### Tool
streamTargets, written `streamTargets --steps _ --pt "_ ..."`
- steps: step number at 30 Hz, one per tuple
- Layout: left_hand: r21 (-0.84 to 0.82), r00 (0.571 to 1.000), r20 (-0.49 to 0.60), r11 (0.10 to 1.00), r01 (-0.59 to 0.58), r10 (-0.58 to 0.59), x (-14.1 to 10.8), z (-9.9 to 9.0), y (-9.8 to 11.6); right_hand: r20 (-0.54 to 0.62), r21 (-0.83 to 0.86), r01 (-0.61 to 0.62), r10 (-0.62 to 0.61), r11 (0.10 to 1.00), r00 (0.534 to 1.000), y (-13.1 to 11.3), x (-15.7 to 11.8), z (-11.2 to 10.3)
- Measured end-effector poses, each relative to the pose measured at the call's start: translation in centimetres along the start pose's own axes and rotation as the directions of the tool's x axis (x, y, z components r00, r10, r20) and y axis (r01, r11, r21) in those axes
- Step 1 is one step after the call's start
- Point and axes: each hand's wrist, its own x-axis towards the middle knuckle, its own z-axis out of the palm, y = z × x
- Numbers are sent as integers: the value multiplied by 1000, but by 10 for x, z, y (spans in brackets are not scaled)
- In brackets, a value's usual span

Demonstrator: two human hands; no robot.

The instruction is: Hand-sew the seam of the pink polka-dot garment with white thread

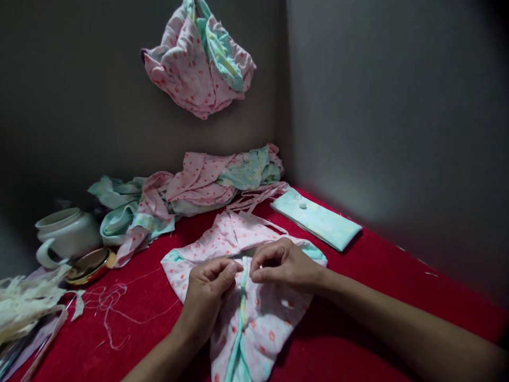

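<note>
A pink cloth piece with red spots and mint-green trim lies spread on the red table covering, a mint strip running down its middle. My left hand is closed, thumb and forefinger pinching the cloth near the top of that strip. Just to the right, my right hand hovers over the same cloth with thumb and fingertips brought together. Whatever is in that pinch is too small to make out. Loose pale thread trails over the table left of the cloth.
A heap of pink and mint fabric lies along the back wall; a similar cloth item hangs above. At left are a white pot, a round dish and cream lace. A mint buttoned pouch lies back right.
</note>
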Motion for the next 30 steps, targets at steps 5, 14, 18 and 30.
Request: streamTargets --steps 5,14,18,30 --pt "76 997 46 995 -67 64 -3 1 0 -136 174 -146 170 974 976 4 2 9" --pt "137 984 130 981 -138 120 -1 -2 -4 -53 214 -123 138 969 989 3 1 12" --pt "143 978 159 978 -155 132 0 -2 -4 -44 232 -145 160 962 986 6 2 13" --pt "137 972 219 983 -118 86 -2 -4 -3 -27 164 -148 155 975 988 4 1 11"
